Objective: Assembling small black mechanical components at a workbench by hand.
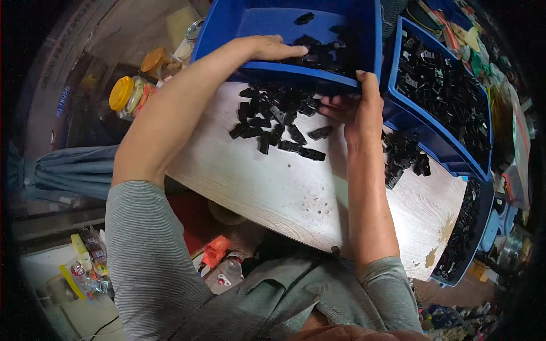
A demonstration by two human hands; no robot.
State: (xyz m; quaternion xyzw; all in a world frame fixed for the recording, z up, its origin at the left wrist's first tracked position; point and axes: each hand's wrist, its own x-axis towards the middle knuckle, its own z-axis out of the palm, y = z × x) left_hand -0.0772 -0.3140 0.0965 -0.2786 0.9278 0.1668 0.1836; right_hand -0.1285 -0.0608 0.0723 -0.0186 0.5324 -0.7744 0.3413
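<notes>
The left hand [273,48] reaches over the near rim of a tipped blue bin [267,23], fingers spread flat on the black plastic parts [321,51] gathered at its low near edge; it presses and rakes, clasping nothing. The right hand [355,108] grasps the bin's near right corner, thumb up over the rim and fingers curled under the lip. A loose pile of the same black parts [276,122] lies on the pale wood desk [273,187] just near of the bin, touching its shadowed edge.

To do this well, the right hand should likely hold the tilt steady while the left sweeps parts over the lip in small batches, so they land on the pile and do not skid toward the desk's near edge.

To the right, a second blue bin [441,91] is heaped with black parts, with a smaller clump [404,156] beside it. 2 yellow-lidded jars [133,94] stand off the desk's far left.
</notes>
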